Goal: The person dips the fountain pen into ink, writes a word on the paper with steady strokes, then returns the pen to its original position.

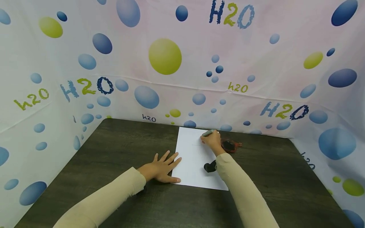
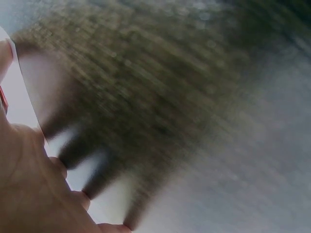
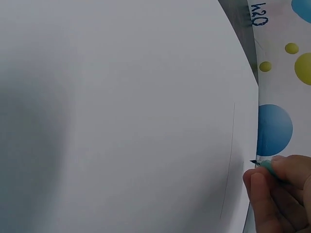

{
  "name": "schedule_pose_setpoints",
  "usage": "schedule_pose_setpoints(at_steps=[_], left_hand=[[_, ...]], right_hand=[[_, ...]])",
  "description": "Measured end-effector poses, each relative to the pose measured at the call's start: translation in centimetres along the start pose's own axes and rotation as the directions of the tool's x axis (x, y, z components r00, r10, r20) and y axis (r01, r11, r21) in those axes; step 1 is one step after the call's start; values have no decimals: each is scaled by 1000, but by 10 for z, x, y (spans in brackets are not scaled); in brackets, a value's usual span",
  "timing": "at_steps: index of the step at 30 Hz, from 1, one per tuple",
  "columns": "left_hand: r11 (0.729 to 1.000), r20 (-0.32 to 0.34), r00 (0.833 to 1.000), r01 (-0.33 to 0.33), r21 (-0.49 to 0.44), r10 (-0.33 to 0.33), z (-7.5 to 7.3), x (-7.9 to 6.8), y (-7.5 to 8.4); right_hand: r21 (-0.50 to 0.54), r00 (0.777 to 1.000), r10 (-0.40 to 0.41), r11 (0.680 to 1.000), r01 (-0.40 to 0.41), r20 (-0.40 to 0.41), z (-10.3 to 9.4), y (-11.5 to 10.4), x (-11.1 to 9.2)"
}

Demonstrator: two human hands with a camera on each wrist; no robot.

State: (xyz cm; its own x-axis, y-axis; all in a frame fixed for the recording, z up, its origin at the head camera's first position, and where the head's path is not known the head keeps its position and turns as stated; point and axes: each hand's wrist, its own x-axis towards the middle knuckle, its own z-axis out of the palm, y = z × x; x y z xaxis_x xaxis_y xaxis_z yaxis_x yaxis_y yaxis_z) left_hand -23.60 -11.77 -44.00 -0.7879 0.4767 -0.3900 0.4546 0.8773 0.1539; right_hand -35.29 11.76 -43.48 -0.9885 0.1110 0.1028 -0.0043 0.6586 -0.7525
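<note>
A white sheet of paper (image 1: 196, 171) lies on the dark table, with one thin straight line (image 3: 231, 150) drawn near its far edge. My right hand (image 1: 212, 142) pinches a green pen (image 1: 207, 133) over the sheet's far right part. In the right wrist view the pen's dark tip (image 3: 253, 161) is beside the line, towards the paper's edge; I cannot tell whether it touches the sheet. With fingers spread, my left hand (image 1: 162, 167) rests flat across the left edge of the paper, its fingertips on the sheet and its palm over the table.
Sunglasses (image 1: 229, 145) with a reddish frame lie just right of the right hand. A black wrist camera (image 1: 210, 167) sticks out from the right sleeve over the paper. Behind the dark wooden table (image 1: 125, 142) hangs a bubble-patterned curtain (image 1: 182, 63), which also covers the sides.
</note>
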Motion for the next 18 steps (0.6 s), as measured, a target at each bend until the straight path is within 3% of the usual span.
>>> schedule_pose_setpoints(at_steps=[18], left_hand=[[1000, -1, 1000, 3, 1, -3, -2, -4, 3]], right_hand=[[14, 999, 35, 999, -35, 6, 4, 1, 0]])
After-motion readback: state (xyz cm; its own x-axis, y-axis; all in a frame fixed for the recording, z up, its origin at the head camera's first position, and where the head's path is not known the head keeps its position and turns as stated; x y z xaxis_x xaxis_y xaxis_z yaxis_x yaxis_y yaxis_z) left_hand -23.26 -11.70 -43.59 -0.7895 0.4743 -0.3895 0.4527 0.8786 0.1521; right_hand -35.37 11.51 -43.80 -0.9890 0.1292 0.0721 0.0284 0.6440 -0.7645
